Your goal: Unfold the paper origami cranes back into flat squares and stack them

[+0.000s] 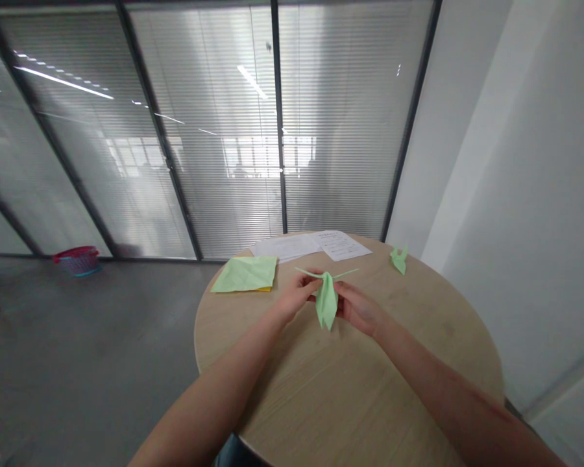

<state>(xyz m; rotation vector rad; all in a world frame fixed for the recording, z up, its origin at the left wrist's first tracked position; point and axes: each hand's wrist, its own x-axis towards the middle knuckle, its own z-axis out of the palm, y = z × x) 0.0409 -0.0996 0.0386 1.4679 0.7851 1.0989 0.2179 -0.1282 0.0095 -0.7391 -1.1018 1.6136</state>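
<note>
- In the head view, the light green folded paper [326, 303] is between the person's two hands, over the round, light brown wooden table [394, 389].
- The left hand [299, 293] is at the left side of the folded paper. Its thumb and fingers pinch the paper near the top.
- The right hand [363, 310] is at the other side. Its thumb and fingers pinch the right edge; some of its fingers are hidden behind the paper.
- Two pointy ends hang down from the folded paper, and two thin green strips stick out at its top, one to each side.
- On the table, to the left of the hands, lie flat, light green paper sheets [246, 274]. A bit of yellow paper [265, 289] peeks out under their near edge.
- At the far edge lie white paper sheets [341, 246], with dark print on the right one.
- A small, light green folded paper shape [399, 261] sits near the far right edge, well apart from the hands.
- On the smooth gray floor [150, 324], far to the left, is a pink and blue basket with holes [79, 261].
- Behind the table is a glass wall with pale striped blinds [238, 97] and dark bars. A plain white wall [530, 194] is on the right.
</note>
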